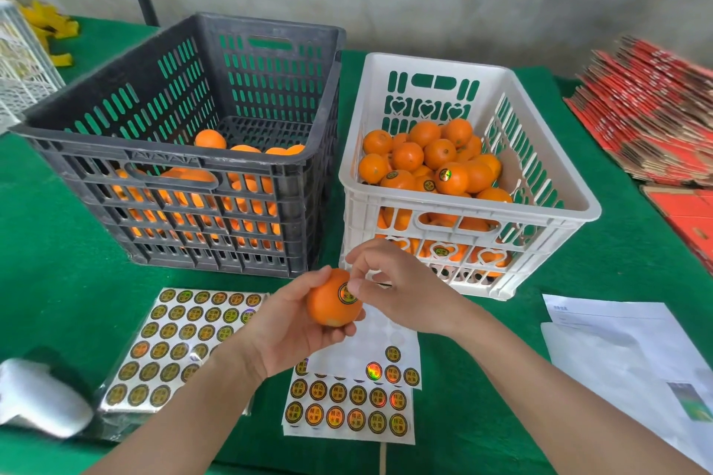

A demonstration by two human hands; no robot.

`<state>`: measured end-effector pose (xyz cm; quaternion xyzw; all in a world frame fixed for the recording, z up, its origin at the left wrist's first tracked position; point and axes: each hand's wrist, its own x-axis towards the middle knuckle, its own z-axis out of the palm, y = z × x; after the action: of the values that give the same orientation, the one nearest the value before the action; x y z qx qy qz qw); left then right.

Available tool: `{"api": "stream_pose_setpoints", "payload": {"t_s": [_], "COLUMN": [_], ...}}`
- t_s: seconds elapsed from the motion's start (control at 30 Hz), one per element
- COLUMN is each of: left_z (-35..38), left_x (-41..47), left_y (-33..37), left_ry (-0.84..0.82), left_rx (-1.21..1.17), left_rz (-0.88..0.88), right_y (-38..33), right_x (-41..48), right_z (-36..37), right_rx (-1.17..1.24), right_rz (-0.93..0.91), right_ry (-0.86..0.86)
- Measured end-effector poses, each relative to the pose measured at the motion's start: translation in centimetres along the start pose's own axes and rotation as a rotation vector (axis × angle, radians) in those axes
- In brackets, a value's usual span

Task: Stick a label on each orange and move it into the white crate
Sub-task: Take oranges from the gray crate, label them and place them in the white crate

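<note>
My left hand (287, 324) holds an orange (330, 303) above the table, in front of both crates. A round black-and-gold label (346, 293) sits on the orange's upper right side. My right hand (397, 289) touches that label with the thumb, its fingers curled above it. The white crate (551, 185) on the right holds many oranges, some showing labels. The dark grey crate (96, 150) on the left holds several more oranges. Label sheets (349, 407) lie under my hands.
A wrapped pack of label sheets (177, 343) lies at lower left beside a white object (38, 397). White papers (625, 355) lie at right. Red flattened cartons (656, 116) are stacked at far right, a white wire basket (19, 66) at far left. Green cloth (58, 274) covers the table.
</note>
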<state>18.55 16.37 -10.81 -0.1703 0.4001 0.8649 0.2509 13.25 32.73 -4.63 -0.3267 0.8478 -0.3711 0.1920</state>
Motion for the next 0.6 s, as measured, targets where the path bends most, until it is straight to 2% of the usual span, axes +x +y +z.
{"api": "stream_pose_setpoints", "payload": {"t_s": [0.43,0.6], "left_z": [0.6,1.1], "left_x": [-0.2,-0.3], "left_y": [0.5,0.8], "left_ry": [-0.021,0.007], "left_rx": [0.063,0.151], "left_rz": [0.056,0.102], "right_y": [0.3,0.5], "right_x": [0.1,-0.1], "right_z": [1.0,0.6], "right_rx": [-0.251,-0.147], "right_rz": [-0.048,-0.008], "right_ry": [0.099,0.146]}}
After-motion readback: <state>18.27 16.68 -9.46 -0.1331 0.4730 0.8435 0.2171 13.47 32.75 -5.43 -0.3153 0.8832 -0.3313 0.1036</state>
